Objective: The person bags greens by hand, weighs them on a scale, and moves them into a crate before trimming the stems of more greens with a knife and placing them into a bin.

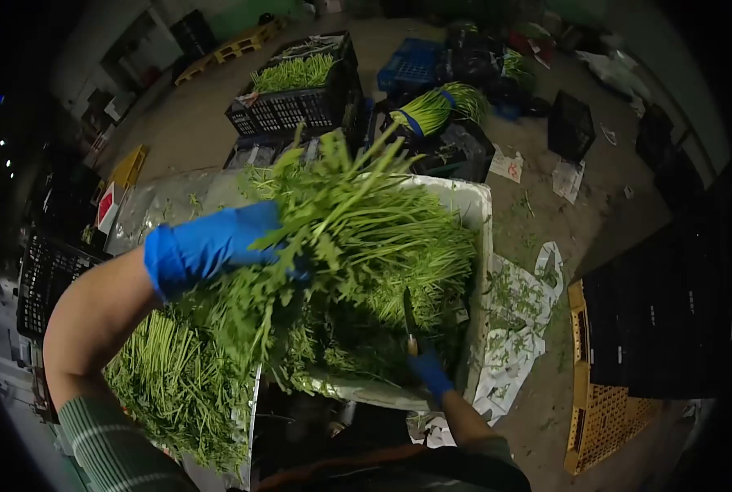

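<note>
My left hand (222,239), in a blue glove, is closed around a large bunch of leafy greens (329,201) with serrated leaves and long pale stems. Leaves cover most of its fingers. Below the bunch stands a white foam box (484,238) with more cut stems (431,279) inside. Over the box's near right part, my right hand (430,369), also gloved in blue, grips a knife (408,310) with its blade pointing up and away from me. On the left, a pile of greens (177,385) lies beside the box.
Black crates (292,107) filled with greens stand ahead. Bundled stems (425,113) tied with blue bands lie near a blue crate (411,64). Right of the box, a white sheet (513,353) holds leaf scraps. A yellow pallet (608,418) stands farther right.
</note>
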`<action>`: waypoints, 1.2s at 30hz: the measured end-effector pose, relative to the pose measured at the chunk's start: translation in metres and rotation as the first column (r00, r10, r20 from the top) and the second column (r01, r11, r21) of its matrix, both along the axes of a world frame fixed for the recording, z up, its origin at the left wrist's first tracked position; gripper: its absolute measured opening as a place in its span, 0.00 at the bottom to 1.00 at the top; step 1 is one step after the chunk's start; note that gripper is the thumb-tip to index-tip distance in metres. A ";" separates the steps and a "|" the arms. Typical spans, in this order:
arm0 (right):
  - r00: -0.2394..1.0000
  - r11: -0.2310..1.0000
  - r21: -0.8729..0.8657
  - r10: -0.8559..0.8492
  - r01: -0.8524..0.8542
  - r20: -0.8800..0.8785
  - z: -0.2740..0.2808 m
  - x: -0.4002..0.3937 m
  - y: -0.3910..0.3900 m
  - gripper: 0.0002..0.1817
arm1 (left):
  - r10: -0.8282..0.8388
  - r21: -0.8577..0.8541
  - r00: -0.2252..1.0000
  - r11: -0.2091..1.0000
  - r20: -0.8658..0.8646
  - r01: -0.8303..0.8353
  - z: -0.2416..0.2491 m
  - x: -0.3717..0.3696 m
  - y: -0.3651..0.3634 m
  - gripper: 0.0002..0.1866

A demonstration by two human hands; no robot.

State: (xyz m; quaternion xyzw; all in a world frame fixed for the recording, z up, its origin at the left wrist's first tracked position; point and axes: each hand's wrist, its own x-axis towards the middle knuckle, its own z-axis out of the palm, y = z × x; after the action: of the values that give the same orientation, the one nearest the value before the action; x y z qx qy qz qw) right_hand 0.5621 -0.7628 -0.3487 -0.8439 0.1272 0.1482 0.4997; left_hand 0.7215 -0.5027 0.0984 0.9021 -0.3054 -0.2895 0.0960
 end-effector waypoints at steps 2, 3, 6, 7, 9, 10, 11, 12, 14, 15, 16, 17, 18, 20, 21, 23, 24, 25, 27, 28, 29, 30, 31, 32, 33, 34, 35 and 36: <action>0.989 0.985 0.170 0.022 0.003 -0.144 0.011 -0.026 -0.027 0.26 | 0.072 -0.072 0.979 0.994 -0.189 -0.087 0.007 0.038 -0.038 0.26; 0.962 0.941 0.328 0.006 0.087 -0.272 0.007 -0.035 -0.038 0.27 | -0.032 -0.058 0.994 0.998 -0.107 0.026 0.000 0.060 -0.048 0.25; 0.962 0.919 0.321 -0.160 0.227 -0.220 0.044 -0.053 -0.054 0.24 | -0.225 -0.007 0.974 0.974 0.010 0.225 -0.022 0.102 -0.076 0.22; 0.952 0.914 0.318 -0.174 0.252 -0.252 0.036 -0.060 -0.055 0.24 | -0.095 -0.036 0.995 0.995 -0.027 0.094 -0.038 0.112 -0.081 0.20; 0.965 0.824 0.506 -0.183 0.256 -0.189 0.014 -0.072 -0.064 0.31 | -0.105 -0.108 0.994 0.988 0.036 0.108 -0.078 0.109 -0.092 0.15; 0.964 0.851 0.457 -0.206 0.260 -0.166 0.017 -0.075 -0.062 0.30 | -0.086 -0.176 0.986 0.978 0.144 0.111 -0.102 0.110 -0.095 0.14; 0.965 0.874 0.409 -0.224 0.262 -0.139 0.022 -0.071 -0.054 0.30 | -0.249 -0.193 0.903 0.924 0.350 0.330 -0.175 0.129 -0.083 0.14; 0.950 0.821 0.482 -0.295 0.307 -0.102 0.046 -0.060 -0.045 0.29 | -0.165 -0.134 0.941 0.968 0.295 0.212 -0.196 0.115 -0.090 0.16; 0.932 0.801 0.502 -0.362 0.326 -0.028 0.085 -0.038 -0.031 0.27 | -0.026 0.119 0.979 0.993 0.203 0.002 -0.239 0.086 -0.100 0.21; 0.936 0.838 0.450 -0.352 0.309 0.014 0.092 -0.026 -0.028 0.26 | 0.029 0.301 0.985 0.950 0.172 -0.080 -0.266 0.081 -0.101 0.24; 0.936 0.839 0.444 -0.351 0.314 0.001 0.094 -0.014 -0.026 0.26 | 0.011 0.264 0.980 0.962 0.198 -0.064 -0.288 0.077 -0.094 0.25; 0.954 0.874 0.396 -0.298 0.281 -0.018 0.095 -0.002 -0.025 0.27 | 0.013 0.263 0.982 0.963 0.188 -0.063 -0.291 0.072 -0.094 0.25; 0.969 0.905 0.351 -0.244 0.242 -0.038 0.097 0.011 -0.023 0.29 | 0.063 0.260 0.972 0.958 0.228 -0.124 -0.294 0.069 -0.093 0.25; 0.972 0.867 0.442 -0.224 0.230 -0.067 0.116 0.035 -0.017 0.27 | 0.101 0.250 0.947 0.951 0.304 -0.182 -0.292 0.066 -0.091 0.22; 0.975 0.820 0.529 -0.207 0.220 -0.084 0.122 0.045 -0.012 0.26 | 0.105 0.255 0.948 0.949 0.300 -0.186 -0.290 0.066 -0.091 0.22; 0.964 0.808 0.534 -0.262 0.247 -0.049 0.115 0.062 0.003 0.24 | 0.134 0.247 0.928 0.942 0.347 -0.228 -0.287 0.067 -0.094 0.19; 0.946 0.796 0.538 -0.323 0.278 -0.013 0.113 0.070 0.010 0.22 | 0.158 0.241 0.926 0.938 0.343 -0.249 -0.288 0.067 -0.095 0.17; 0.948 0.796 0.540 -0.319 0.275 -0.014 0.116 0.078 0.014 0.22 | 0.161 0.243 0.926 0.936 0.343 -0.253 -0.290 0.067 -0.095 0.17; 0.976 0.782 0.590 -0.213 0.201 -0.049 0.123 0.091 0.018 0.20 | 0.181 0.222 0.925 0.939 0.335 -0.264 -0.292 0.068 -0.095 0.14; 0.976 0.781 0.591 -0.214 0.202 -0.050 0.118 0.095 0.023 0.20 | 0.180 0.224 0.925 0.938 0.335 -0.263 -0.291 0.069 -0.094 0.14; 0.974 0.819 0.536 -0.224 0.206 -0.031 0.108 0.099 0.028 0.20 | 0.183 0.220 0.930 0.940 0.319 -0.260 -0.290 0.070 -0.094 0.12; 0.972 0.852 0.480 -0.235 0.212 -0.013 0.102 0.103 0.033 0.21 | 0.184 0.217 0.935 0.942 0.303 -0.255 -0.289 0.071 -0.093 0.11; 0.971 0.849 0.482 -0.239 0.217 -0.017 0.102 0.107 0.039 0.21 | 0.178 0.222 0.937 0.942 0.300 -0.250 -0.291 0.071 -0.093 0.11; 0.953 0.859 0.413 -0.285 0.303 -0.106 0.102 0.114 0.044 0.20 | 0.172 0.241 0.944 0.940 0.283 -0.243 -0.292 0.071 -0.093 0.10; 0.923 0.862 0.335 -0.336 0.381 -0.187 0.101 0.123 0.045 0.20 | 0.165 0.257 0.949 0.937 0.269 -0.235 -0.293 0.072 -0.094 0.09; 0.921 0.859 0.337 -0.341 0.387 -0.187 0.097 0.135 0.043 0.20 | 0.158 0.259 0.950 0.938 0.269 -0.229 -0.294 0.071 -0.095 0.09; 0.953 0.906 0.297 -0.275 0.301 -0.127 0.090 0.149 0.040 0.20 | 0.170 0.236 0.943 0.941 0.288 -0.242 -0.296 0.070 -0.095 0.09; 0.976 0.943 0.253 -0.204 0.215 -0.071 0.083 0.160 0.038 0.20 | 0.181 0.215 0.935 0.943 0.305 -0.252 -0.298 0.070 -0.095 0.09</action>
State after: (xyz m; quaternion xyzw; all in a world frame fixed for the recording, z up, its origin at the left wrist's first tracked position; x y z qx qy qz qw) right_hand 0.7225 -0.7245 -0.2659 -0.7495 0.2067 0.1282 0.6157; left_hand 0.7916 -0.5975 -0.1993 0.9670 -0.1749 -0.1825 -0.0314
